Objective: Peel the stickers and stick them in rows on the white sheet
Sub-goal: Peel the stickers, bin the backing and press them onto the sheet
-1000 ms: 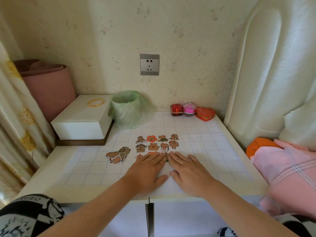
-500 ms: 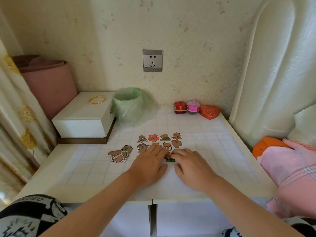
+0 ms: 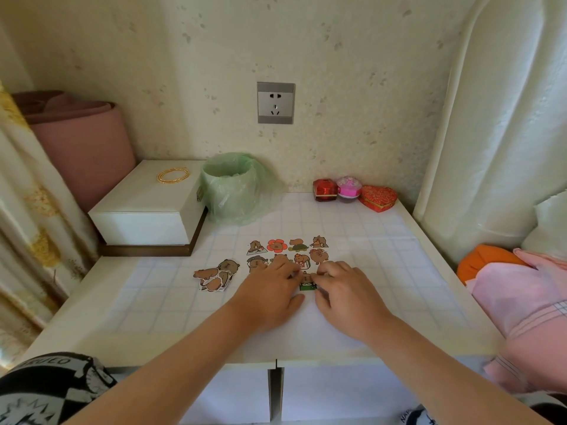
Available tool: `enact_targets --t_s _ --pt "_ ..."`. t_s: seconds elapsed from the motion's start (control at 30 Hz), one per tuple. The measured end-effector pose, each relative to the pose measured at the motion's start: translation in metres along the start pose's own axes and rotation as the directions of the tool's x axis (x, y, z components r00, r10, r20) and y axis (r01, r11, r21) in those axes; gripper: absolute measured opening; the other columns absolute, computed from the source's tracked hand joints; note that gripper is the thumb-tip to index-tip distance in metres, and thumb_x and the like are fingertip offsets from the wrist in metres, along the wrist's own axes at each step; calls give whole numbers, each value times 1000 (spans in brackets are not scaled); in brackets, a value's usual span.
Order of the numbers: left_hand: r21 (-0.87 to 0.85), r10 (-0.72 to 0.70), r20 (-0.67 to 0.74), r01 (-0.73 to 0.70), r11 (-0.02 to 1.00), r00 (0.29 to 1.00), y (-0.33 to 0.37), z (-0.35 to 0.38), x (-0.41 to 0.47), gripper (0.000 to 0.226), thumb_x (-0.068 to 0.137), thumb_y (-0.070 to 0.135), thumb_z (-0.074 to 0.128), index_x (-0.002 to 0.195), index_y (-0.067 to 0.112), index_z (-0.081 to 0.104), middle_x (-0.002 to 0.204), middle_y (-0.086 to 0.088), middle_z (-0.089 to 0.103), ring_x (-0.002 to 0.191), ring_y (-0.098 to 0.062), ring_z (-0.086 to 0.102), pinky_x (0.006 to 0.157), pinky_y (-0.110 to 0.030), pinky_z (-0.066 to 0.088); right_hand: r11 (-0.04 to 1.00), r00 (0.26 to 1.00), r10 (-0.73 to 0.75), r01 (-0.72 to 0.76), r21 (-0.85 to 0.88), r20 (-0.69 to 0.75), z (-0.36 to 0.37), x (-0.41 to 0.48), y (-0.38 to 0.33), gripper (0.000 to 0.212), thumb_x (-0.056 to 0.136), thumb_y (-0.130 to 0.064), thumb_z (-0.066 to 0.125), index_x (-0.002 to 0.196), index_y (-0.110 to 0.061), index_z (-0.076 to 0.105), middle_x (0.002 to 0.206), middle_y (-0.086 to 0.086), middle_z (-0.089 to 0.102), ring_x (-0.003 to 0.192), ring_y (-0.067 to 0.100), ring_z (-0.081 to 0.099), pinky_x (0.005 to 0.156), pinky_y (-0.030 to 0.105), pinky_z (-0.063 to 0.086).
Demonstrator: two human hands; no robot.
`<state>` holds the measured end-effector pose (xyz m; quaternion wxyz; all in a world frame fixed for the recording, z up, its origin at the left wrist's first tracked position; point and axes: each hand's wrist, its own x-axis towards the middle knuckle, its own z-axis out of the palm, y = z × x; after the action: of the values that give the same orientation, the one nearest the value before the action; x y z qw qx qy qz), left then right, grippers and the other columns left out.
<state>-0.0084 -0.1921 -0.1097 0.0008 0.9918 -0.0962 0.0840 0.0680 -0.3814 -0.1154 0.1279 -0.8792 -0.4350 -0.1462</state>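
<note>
Two rows of brown cartoon stickers (image 3: 277,246) are stuck at the far end of the white sheet (image 3: 310,323), which lies on the gridded table cover. Below them lies a sticker with a green base (image 3: 307,285). My left hand (image 3: 270,289) and my right hand (image 3: 346,296) rest on the sheet. Their curled fingertips meet at the top of this green-based sticker and pinch it. My left fingers hide part of the second row. A small pile of loose brown stickers (image 3: 214,276) lies left of the sheet.
A white box (image 3: 147,207) with a gold bangle (image 3: 172,174) stands at the back left, next to a green-bagged bin (image 3: 233,187). Small red and pink boxes (image 3: 352,193) line the back wall. Pink and orange cloth (image 3: 521,289) lies at the right edge.
Both hands slid forward from lying flat on the sheet. Their fingers have curled and closed together on the green-based sticker below the second row.
</note>
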Motion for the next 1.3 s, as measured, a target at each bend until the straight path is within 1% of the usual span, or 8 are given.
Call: enact_targets --t_s 0.13,0.27,0.47,0.63,0.83,0.93,1.1,1.3 --pt "-129 62 -25 -65 990 998 -7 -3 -9 53 91 39 34 118 9 68 118 -5 65 113 -29 58 81 -44 58 1000 1000 4 -4 22 -27 -4 -1 0 32 86 -33 44 88 -27 75 94 -13 65 82 16 62 66 34 50" --pt "-216 63 -86 -80 973 994 -4 -1 -18 48 90 40 41 131 25 62 124 2 59 112 -21 56 73 -38 57 997 998 -57 58 44 -20 -7 -1 0 22 81 -26 56 86 -33 77 95 -17 68 79 14 62 71 35 48" --pt "-235 9 83 10 972 997 -4 -17 -17 68 87 60 27 130 21 64 143 8 53 128 -15 51 94 -36 52 997 998 -62 61 56 27 -14 5 3 11 73 -27 67 74 -34 76 89 -19 69 74 12 61 69 32 43" --pt "-299 -15 86 40 953 996 -11 -18 -17 38 95 41 59 123 17 68 143 8 53 131 -12 47 103 -28 42 999 995 -44 42 16 92 -21 19 -8 10 74 -27 65 66 -29 70 79 -12 65 71 13 59 67 34 43" --pt "-276 -194 33 195 941 981 -38 -40 -23 35 95 29 57 130 34 62 122 9 62 116 -15 53 90 -35 50 985 981 -9 -25 171 193 -31 52 -44 16 90 -26 59 90 -25 75 92 -5 65 83 18 62 71 36 51" --pt "-180 -297 -10 291 940 955 -59 -55 -35 35 99 31 51 133 36 57 124 11 62 117 -14 53 91 -31 46 970 960 -28 -41 242 278 -34 71 -67 20 92 -26 59 105 -26 75 103 -6 65 93 17 61 77 35 52" --pt "-158 -440 46 442 883 897 -97 -68 -62 41 100 27 50 141 33 50 130 14 60 122 -10 53 96 -28 44 941 941 -61 -57 334 333 -25 97 -102 20 94 -25 59 108 -23 73 109 -6 69 98 14 63 85 34 53" --pt "-122 -521 160 540 833 839 -118 -62 -83 50 96 55 51 140 32 52 130 8 57 123 -14 50 98 -34 46 945 934 -70 -51 324 350 -5 120 -134 20 98 -33 56 110 -27 70 109 -6 67 92 16 64 75 32 51"
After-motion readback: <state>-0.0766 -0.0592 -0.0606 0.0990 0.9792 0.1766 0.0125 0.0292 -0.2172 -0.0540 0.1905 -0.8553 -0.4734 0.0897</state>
